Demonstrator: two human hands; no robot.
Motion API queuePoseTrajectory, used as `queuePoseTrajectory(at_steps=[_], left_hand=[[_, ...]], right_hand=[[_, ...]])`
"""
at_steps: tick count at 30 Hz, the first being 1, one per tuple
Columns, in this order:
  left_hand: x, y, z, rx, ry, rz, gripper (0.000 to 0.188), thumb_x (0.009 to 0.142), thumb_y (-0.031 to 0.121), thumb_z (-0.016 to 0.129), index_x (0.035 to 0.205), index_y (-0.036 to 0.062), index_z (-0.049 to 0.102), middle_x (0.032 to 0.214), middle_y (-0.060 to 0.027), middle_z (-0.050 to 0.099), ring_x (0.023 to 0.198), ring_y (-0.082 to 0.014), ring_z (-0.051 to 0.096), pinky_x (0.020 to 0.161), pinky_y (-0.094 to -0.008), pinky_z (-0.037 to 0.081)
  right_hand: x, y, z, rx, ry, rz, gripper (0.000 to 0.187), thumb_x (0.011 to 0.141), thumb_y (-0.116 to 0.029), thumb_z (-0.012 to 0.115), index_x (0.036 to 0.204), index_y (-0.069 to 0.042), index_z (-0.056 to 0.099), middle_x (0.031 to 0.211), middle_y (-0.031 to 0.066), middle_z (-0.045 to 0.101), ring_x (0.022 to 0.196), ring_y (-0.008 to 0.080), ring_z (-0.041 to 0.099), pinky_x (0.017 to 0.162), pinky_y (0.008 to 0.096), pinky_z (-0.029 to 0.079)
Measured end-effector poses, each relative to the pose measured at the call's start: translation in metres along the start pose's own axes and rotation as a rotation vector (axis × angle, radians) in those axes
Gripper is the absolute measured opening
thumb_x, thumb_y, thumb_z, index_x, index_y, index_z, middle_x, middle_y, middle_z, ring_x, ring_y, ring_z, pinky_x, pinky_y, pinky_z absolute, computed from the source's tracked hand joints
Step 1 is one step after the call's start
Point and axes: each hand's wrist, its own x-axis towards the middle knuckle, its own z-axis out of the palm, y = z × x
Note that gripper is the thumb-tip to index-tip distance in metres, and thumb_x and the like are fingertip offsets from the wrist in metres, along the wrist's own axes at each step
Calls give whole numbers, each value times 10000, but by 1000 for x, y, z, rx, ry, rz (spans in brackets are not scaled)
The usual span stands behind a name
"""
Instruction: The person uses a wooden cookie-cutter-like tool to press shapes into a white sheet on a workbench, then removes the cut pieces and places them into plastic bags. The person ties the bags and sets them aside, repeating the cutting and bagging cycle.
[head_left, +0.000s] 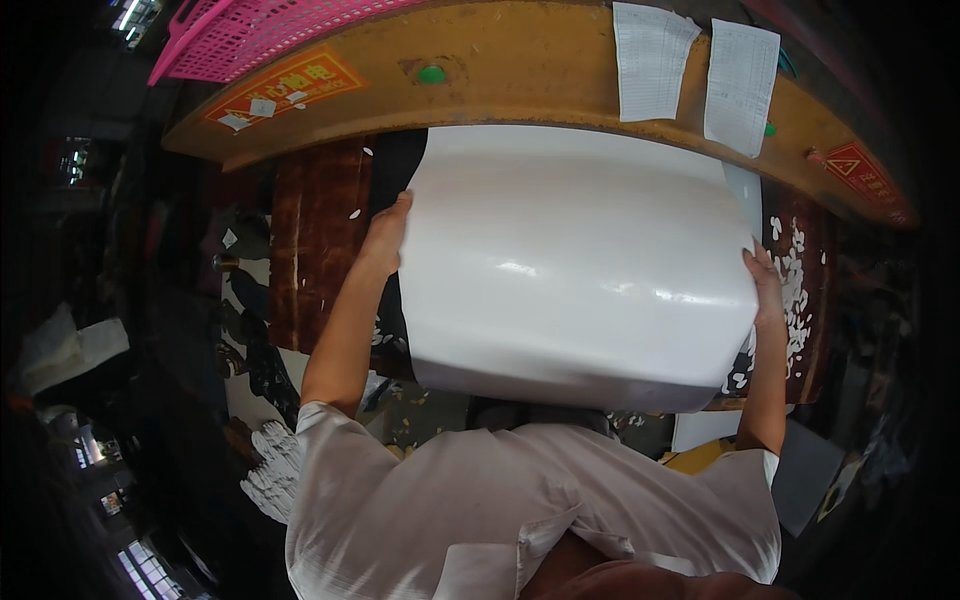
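Note:
A large, glossy white sheet [580,240] spans the brown work board [320,240] in front of me. Its far edge reaches the yellow-brown machine beam, and its near part bends down toward my body. My left hand [388,237] is closed on the sheet's left edge, thumb uppermost. At the opposite edge, my right hand [766,285] grips the sheet lower down, with some of its fingers hidden. Beneath the sheet a dark layer shows along the left side. A paler sheet corner [742,190] peeks out at the far right.
The machine beam [520,60] crosses the far side, bearing green buttons [432,74], warning labels [290,88] and two hanging paper sheets [740,88]. A pink plastic basket [255,40] sits above it. Small white offcuts [795,300] litter the board's right side.

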Motion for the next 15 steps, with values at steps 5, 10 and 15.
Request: queuePoseTrajectory(at_steps=[5,10,15], left_hand=[[56,61,44,256,91,227,669,1015,523,554,1145,-124,665,1093,-214,694,950,-267,636,808,-403,538],[35,52,33,477,113,386,736,932,647,603,972,-81,701,795,-128,684,695,-218,635,616,-382,504],[-56,-118,-31,212,-188,218,297,971,292,719,1024,0,729,918,-38,712,795,-103,610,742,-268,513]], right_hand=[[84,1,6,-470,191,-28,516,989,-153,629,1452,36,505,1305,135,652,1115,193,641,955,294,513],[91,-8,17,-431,246,41,489,981,-319,681,1322,27,619,973,41,692,743,92,597,651,248,488],[-11,55,-55,-588,190,16,193,951,-182,702,1013,0,717,805,-28,607,608,41,483,517,224,385]])
